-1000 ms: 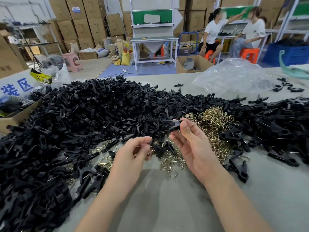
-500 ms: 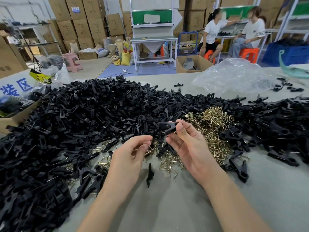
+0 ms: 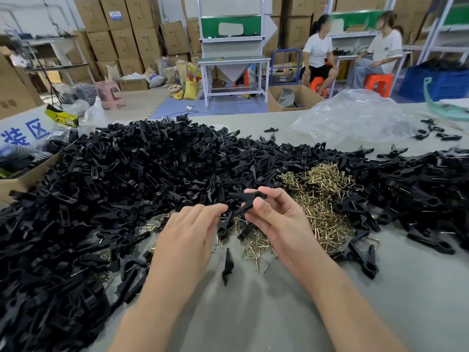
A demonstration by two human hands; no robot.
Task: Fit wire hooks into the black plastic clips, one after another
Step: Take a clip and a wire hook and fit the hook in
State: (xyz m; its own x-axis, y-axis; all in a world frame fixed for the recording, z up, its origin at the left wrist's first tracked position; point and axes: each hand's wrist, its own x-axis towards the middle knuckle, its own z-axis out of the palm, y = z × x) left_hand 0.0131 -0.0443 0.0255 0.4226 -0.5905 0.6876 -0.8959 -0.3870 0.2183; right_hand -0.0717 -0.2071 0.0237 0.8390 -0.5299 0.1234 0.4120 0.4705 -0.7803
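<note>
Now: clip (image 3: 250, 199) held at the near left edge of the hooks (image 3: 324, 196).
We pinch the clip in our right hand (image 3: 275, 219), thumb on top, fingers curled behind it. Our left hand (image 3: 187, 235) lies back up, fingertips (image 3: 219, 207) reaching the clip's lower end; we cannot tell whether they grip it.
</note>
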